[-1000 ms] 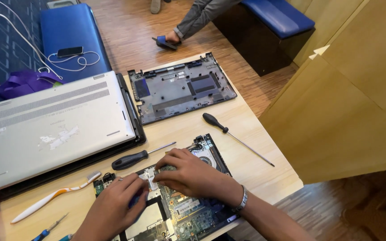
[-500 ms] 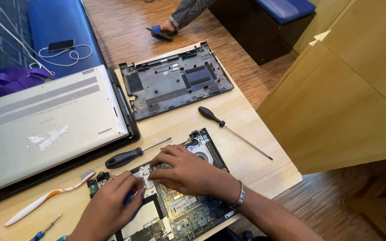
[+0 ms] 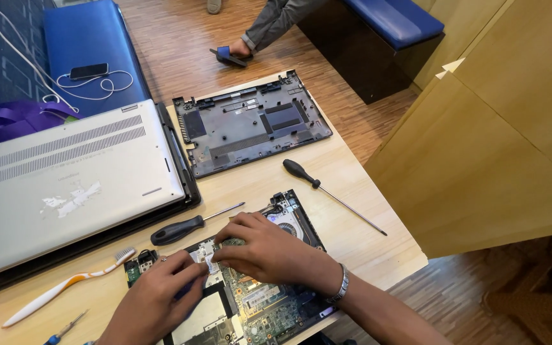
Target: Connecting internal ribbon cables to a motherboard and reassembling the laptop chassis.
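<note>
1. Both hands had barely shifted since the earlier frames; the camera view had only slid a little, so the table sat slightly differently in the picture.
2. The left hand [image 3: 154, 303] had its fingers curled together, pinching at a small white part on the opened laptop's motherboard [image 3: 250, 300].
3. The right hand [image 3: 269, 252] lay across the board just beside it, fingertips bunched and meeting the left's at that same part; whether they gripped it could not be told.
4. Just beyond the fingers lay a black-handled screwdriver [image 3: 183, 227]; left of them, a toothbrush [image 3: 59, 287].
5. Right of the knuckles sat the cooling fan [image 3: 287, 223].
6. Farther off lay a long thin screwdriver [image 3: 330, 193].
7. Farthest were a closed silver laptop [image 3: 65, 182] and a detached black bottom cover [image 3: 250, 124].
</note>
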